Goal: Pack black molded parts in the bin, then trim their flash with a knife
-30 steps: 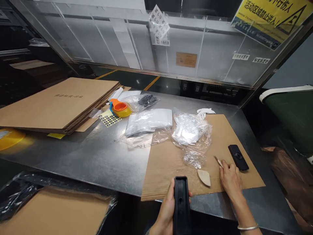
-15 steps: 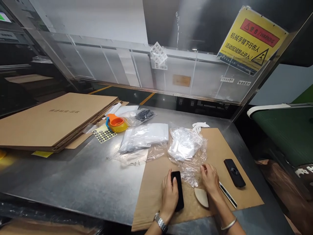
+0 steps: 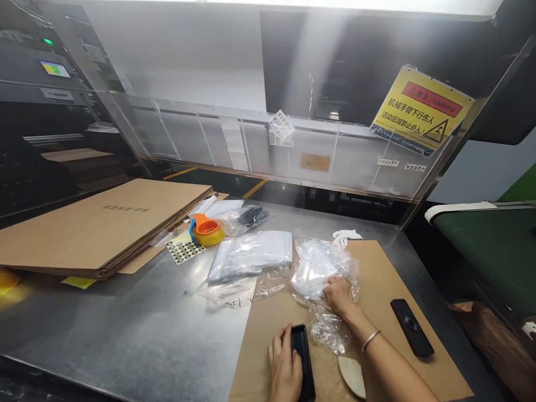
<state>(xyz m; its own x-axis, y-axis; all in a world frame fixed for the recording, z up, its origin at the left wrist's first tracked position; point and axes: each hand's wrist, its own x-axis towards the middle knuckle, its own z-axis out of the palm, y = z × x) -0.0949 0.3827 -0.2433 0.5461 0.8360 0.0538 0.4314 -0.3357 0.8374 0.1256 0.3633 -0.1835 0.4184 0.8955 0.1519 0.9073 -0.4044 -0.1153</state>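
My left hand [image 3: 285, 365] is wrapped round the left side of a black rectangular case [image 3: 304, 363] with a raised rim, on the brown cardboard sheet [image 3: 259, 340]. My right hand [image 3: 338, 294] reaches over the sheet, its curled fingers pinching the near side of a crumpled clear plastic bag [image 3: 312, 268] with white content. Below that hand lies more crinkled clear film [image 3: 329, 332]. Nearer to me is a pale, quarter-round flat piece [image 3: 352, 375], partly beside my right forearm. A second black case [image 3: 412, 329], with a round ring on it, rests at the right.
Flat packs in clear plastic [image 3: 253, 254] lie left of the crumpled bag. Behind them are an orange-and-yellow tape dispenser [image 3: 208, 230] and a sticker sheet [image 3: 184, 248]. Stacked cardboard [image 3: 109, 229] fills the left. A white glove [image 3: 347, 237] lies at the back. A transparent panel hangs beyond the table.
My right hand has moved forward and left from beside the film onto the crumpled bag. My left hand stays at the black case, which now shows its hollow inside. The view has tilted up.
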